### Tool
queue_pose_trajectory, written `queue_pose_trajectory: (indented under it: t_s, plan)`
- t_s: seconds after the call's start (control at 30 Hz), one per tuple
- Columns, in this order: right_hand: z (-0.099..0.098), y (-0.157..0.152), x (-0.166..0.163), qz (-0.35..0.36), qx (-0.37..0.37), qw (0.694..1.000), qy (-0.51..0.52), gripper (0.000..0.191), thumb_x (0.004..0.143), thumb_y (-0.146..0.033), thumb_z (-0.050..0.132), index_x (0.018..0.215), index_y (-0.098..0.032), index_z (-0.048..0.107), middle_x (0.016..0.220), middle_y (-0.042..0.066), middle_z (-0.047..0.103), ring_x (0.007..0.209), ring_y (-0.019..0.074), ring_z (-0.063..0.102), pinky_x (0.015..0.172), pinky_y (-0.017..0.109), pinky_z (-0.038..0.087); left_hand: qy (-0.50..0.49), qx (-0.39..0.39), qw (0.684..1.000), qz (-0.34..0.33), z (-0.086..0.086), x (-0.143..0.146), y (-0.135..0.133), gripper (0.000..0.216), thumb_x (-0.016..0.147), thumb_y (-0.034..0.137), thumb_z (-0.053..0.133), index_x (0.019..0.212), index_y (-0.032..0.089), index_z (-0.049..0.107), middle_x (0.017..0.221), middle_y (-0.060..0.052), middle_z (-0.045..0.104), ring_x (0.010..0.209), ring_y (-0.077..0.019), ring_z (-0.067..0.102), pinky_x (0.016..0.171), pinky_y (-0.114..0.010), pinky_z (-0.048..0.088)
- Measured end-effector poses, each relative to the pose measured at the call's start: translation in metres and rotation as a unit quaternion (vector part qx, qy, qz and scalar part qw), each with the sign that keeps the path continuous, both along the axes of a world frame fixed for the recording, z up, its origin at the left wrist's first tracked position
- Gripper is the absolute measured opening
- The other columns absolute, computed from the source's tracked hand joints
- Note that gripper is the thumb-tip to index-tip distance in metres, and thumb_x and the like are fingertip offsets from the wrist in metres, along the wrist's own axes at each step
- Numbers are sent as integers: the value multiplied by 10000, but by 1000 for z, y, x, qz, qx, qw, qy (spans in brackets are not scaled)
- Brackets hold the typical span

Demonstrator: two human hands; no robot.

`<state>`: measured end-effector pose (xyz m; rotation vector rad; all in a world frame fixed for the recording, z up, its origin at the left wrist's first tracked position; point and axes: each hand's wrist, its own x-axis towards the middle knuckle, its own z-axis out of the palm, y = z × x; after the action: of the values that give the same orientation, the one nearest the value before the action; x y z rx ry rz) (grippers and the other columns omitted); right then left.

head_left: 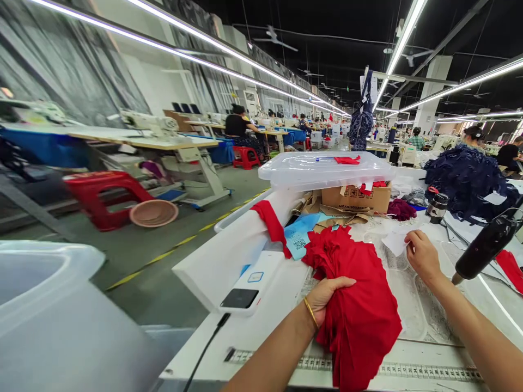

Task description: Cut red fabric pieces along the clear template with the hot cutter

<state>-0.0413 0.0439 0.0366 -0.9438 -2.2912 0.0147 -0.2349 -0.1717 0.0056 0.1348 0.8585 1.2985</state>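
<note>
My left hand [327,296] grips a thick bundle of red fabric pieces [355,294] on the white worktable [269,332]; its thumb lies over the top of the stack. My right hand [420,253] is further back and pinches a small white paper slip [395,239] between its fingers. A blue tag with a printed code [298,234] and a strip of red cloth [269,218] lie just left of the bundle.
A clear lidded plastic bin [322,169] rests on a cardboard box [355,197] behind the bundle. A white device with a dark screen [245,288], a dark handle [484,247], a navy fabric pile [461,177], sewing tables, red stools and seated workers fill the hall.
</note>
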Motion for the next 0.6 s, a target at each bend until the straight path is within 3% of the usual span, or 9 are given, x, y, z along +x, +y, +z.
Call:
queue_pose_trajectory:
  t_s: [0.1, 0.3, 0.6]
  plan:
    - [10, 1, 11, 53, 37, 997, 30, 188, 819, -82, 451, 804, -242, 547, 937, 69, 657, 949, 232, 595, 791, 340, 476, -3, 2, 1000, 7, 0, 1, 0, 367, 722, 91, 801, 1082, 77, 726, 965, -152, 804, 894, -302, 791, 903, -384, 620]
    - [20, 0, 27, 131, 49, 989, 51, 199, 798, -69, 434, 748, -255, 486, 902, 57, 648, 878, 225, 583, 776, 344, 474, -2, -1, 1000, 6, 1, 1, -1, 369, 753, 118, 793, 1111, 73, 717, 971, -156, 803, 909, -301, 788, 913, -392, 612]
    - [-12, 0, 37, 143, -55, 987, 56, 200, 747, -70, 406, 713, -250, 487, 847, 50, 643, 839, 215, 611, 722, 318, 478, 39, -36, 999, 3, 10, -6, -4, 505, 704, 221, 882, 1153, 76, 701, 995, -148, 804, 1027, -322, 762, 994, -400, 575]
